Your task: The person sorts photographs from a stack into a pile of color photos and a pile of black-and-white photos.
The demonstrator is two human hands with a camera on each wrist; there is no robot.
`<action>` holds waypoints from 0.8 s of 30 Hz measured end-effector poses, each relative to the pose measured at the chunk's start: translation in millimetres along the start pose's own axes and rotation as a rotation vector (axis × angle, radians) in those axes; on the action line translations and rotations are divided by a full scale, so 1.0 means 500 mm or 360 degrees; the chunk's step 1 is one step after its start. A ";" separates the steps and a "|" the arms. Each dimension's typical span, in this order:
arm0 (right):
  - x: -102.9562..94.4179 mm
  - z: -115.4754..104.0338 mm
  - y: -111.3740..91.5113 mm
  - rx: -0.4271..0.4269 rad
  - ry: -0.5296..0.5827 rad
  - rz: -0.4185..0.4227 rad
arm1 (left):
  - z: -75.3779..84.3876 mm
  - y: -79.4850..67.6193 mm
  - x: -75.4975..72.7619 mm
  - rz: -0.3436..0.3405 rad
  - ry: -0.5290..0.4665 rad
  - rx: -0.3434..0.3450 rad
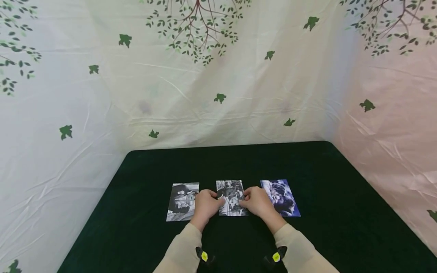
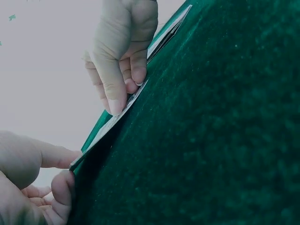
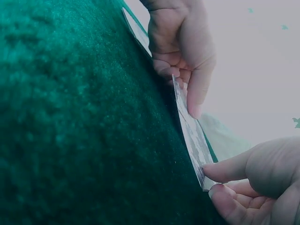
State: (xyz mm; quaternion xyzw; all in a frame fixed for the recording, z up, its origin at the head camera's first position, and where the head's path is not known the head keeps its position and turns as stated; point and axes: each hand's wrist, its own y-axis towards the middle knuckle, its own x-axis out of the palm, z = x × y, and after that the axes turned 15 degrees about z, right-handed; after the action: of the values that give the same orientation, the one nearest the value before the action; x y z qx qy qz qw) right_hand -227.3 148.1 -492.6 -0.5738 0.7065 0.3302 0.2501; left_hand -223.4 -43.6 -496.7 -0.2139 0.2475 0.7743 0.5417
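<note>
Three picture cards lie in a row in the head view. The middle one is a black-and-white picture card. My left hand pinches its left edge, the thumb on the printed face. At its right edge my right hand pinches it too, thumb on top and fingertips at the rim. The right wrist view shows the card tilted, its near edge a little off the cloth. In the left wrist view, the left thumb and a finger meet at one corner of the card.
Another black-and-white picture card lies just left of the left hand. A blue-tinted picture card lies beside the right hand, partly behind it. Dark green cloth covers the table. Pale curtains with leaf prints hang around its back and sides.
</note>
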 end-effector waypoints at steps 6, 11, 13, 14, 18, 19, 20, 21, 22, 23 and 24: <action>0.001 0.001 -0.001 0.0021 0.0030 0.0003 | -0.001 -0.001 0.002 -0.0037 -0.0104 -0.0068; -0.001 0.000 -0.002 0.0037 0.0048 -0.0012 | -0.001 0.000 0.003 -0.0032 -0.0111 -0.0052; -0.002 0.000 -0.002 0.0028 0.0048 -0.0005 | -0.001 0.001 0.005 -0.0001 -0.0110 -0.0033; -0.003 0.000 -0.001 0.0030 0.0051 -0.0002 | -0.002 0.002 0.006 0.0013 -0.0123 -0.0025; -0.004 -0.001 0.000 0.0028 0.0066 0.0002 | -0.004 0.004 0.008 0.0048 -0.0218 -0.0050; -0.003 -0.001 0.001 0.0037 0.0069 -0.0003 | -0.005 0.004 0.009 0.0047 -0.0247 -0.0066; -0.003 -0.001 0.001 0.0045 0.0072 -0.0009 | -0.005 0.004 0.010 0.0040 -0.0272 -0.0089; -0.003 -0.001 0.001 0.0045 0.0069 -0.0013 | -0.006 0.004 0.010 0.0030 -0.0295 -0.0114; -0.002 0.000 0.001 0.0042 0.0066 -0.0014 | -0.006 0.004 0.011 0.0023 -0.0315 -0.0139; -0.002 -0.001 0.002 0.0049 0.0064 -0.0012 | -0.007 0.004 0.012 0.0014 -0.0334 -0.0156; -0.002 -0.001 0.002 0.0043 0.0059 -0.0006 | -0.006 0.004 0.012 0.0005 -0.0360 -0.0174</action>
State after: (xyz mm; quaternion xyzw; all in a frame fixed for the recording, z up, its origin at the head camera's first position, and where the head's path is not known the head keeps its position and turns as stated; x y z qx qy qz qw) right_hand -228.2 148.4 -491.6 -0.5778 0.7143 0.3093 0.2453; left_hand -227.2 -41.9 -502.4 -0.1540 0.1426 0.8066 0.5526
